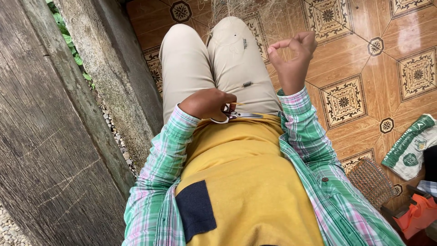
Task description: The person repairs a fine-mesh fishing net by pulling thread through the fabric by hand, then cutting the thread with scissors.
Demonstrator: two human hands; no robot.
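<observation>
I am sitting, looking down at my beige trousers [191, 59] and yellow shirt. My left hand [205, 104] rests on my lap, shut on a pair of small scissors [236, 115] with white handles, blades pointing right. My right hand [293, 57] is raised over my right thigh, thumb and forefinger pinched together; a thread between them is too thin to make out. A fine, pale fishing net [248, 9] lies over my knees at the top. Two small dark pieces [246, 84] sit on my right thigh.
A weathered concrete wall [54, 123] runs along the left, with gravel and green leaves beside it. Patterned orange floor tiles [346, 100] spread to the right. A white and green sack [412, 146], a woven mesh object [371, 181] and an orange object [416, 214] lie at the lower right.
</observation>
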